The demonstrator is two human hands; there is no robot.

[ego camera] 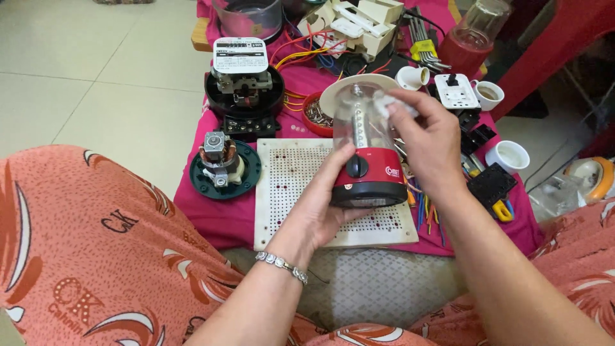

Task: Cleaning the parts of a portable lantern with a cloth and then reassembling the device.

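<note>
Head view: left hand (320, 205) cradles the red base of a lantern (368, 147), thumb up by the black knob, fingers wrapped under and clamped on the base. Right hand (429, 144) pinches a small white cloth (384, 102) against the clear cover near the top, fingertips closed on the wad. Lantern sits tilted, top pointing to 12 o'clock, held just above the white perforated board (288, 192).

Step, as I read it: wiping the clear cover, upper part under the cloth now. Next move likely calls for turning the lantern in the left grip to bring an unwiped face round, light pressure only, cover looks like thin plastic.

Around it:
- 10 o'clock of the lantern: black-based electric meter (243, 86) with cover off.
- 9 o'clock: small motor on a dark green round base (221, 168).
- Just behind the lantern top, 11 o'clock: red bowl of screws (314, 115), partly hidden.
- 1–2 o'clock: white switch socket (456, 91), white cups (507, 156), hex keys (426, 48).
- 4 o'clock: loose coloured wires (426, 214), possibly a yellow-handled tool, hard to tell.

Obstructions: the screw bowl and the sockets sit close to the lantern top; swinging it could knock them. All on a pink cloth (211, 211).
</note>
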